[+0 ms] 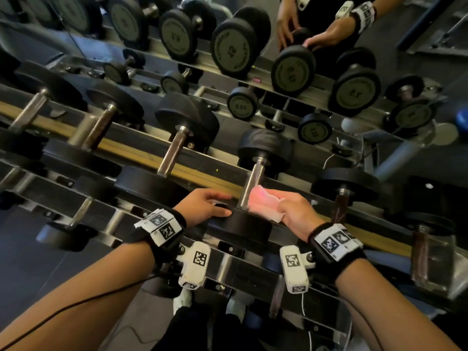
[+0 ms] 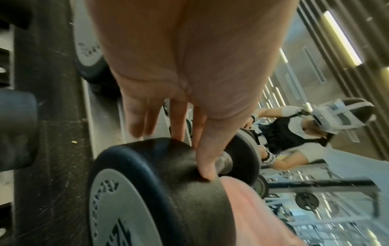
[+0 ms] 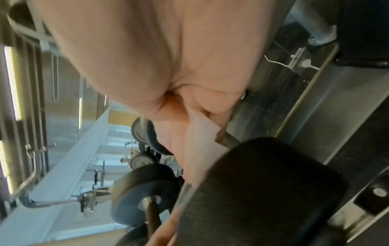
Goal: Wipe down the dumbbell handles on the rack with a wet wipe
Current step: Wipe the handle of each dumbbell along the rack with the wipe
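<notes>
1. The right hand [image 1: 295, 211] pinches the soft, limp wipe [image 1: 263, 200] against the handle [image 1: 252, 184], mid-rack [image 1: 228, 264].
2. The left hand [image 1: 202, 206] rests with straight fingers on the near head [image 1: 247, 228], seemingly steadying it.
3. The dumbbell looks heavy, so it is best wiped in place.

Black wristbands [image 1: 162, 231] — white coded tags, cameras.
</notes>
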Demonstrator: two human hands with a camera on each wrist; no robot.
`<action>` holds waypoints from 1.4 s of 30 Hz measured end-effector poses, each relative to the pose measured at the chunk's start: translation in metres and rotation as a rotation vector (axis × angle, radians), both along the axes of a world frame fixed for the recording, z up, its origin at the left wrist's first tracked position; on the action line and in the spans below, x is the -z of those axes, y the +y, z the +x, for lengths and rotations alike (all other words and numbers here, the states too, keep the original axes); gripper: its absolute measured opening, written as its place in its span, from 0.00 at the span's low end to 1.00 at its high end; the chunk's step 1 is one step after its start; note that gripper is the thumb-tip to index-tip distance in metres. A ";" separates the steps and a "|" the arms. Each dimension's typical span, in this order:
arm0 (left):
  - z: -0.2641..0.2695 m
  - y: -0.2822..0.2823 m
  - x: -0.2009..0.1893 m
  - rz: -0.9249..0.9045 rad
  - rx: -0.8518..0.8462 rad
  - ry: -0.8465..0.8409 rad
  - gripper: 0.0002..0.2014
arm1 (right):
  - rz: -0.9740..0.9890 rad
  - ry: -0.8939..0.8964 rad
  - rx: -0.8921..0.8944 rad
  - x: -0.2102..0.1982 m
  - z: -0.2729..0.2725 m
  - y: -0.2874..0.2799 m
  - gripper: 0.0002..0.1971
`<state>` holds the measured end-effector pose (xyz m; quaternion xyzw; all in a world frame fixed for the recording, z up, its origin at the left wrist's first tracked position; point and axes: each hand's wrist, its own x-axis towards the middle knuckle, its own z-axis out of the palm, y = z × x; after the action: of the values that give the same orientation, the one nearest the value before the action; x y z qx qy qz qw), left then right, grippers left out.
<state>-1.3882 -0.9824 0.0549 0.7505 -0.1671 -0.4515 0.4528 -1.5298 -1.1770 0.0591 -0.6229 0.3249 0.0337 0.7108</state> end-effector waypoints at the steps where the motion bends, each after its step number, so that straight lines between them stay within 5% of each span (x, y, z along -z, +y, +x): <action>1: 0.000 -0.004 -0.004 -0.017 0.013 -0.053 0.24 | 0.012 -0.034 0.019 -0.008 -0.001 -0.002 0.24; 4: 0.000 -0.019 -0.018 -0.153 0.019 -0.071 0.30 | -0.018 -0.065 0.077 -0.028 0.005 0.001 0.19; 8: 0.001 -0.031 -0.031 -0.268 0.019 0.120 0.19 | -0.120 -0.046 0.151 -0.037 0.014 0.015 0.04; 16: 0.014 -0.032 -0.029 -0.250 -0.032 0.389 0.03 | -0.477 0.070 0.193 -0.032 0.024 0.036 0.02; 21: 0.030 -0.040 -0.031 -0.222 -0.132 0.526 0.12 | -0.148 0.004 0.473 -0.033 0.031 0.039 0.04; 25: 0.053 -0.044 -0.017 -0.114 -0.178 0.355 0.09 | -0.216 -0.018 0.567 -0.020 0.020 0.034 0.09; 29: 0.070 -0.059 -0.006 -0.054 -0.155 0.312 0.13 | -0.457 0.189 0.530 0.009 0.002 0.047 0.05; 34: 0.061 -0.084 0.006 -0.028 -0.155 0.228 0.19 | -0.397 0.218 0.582 0.029 -0.010 0.074 0.05; 38: 0.051 -0.094 0.009 -0.058 -0.232 0.373 0.15 | -0.427 0.249 0.602 0.032 -0.012 0.082 0.09; 42: 0.044 -0.091 0.009 -0.125 -0.112 0.400 0.10 | -0.475 0.264 0.585 0.037 -0.014 0.087 0.10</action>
<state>-1.3438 -1.0739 0.0457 0.6245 -0.0597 -0.5544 0.5468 -1.5437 -1.0897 0.0225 -0.6414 0.5757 -0.1663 0.4790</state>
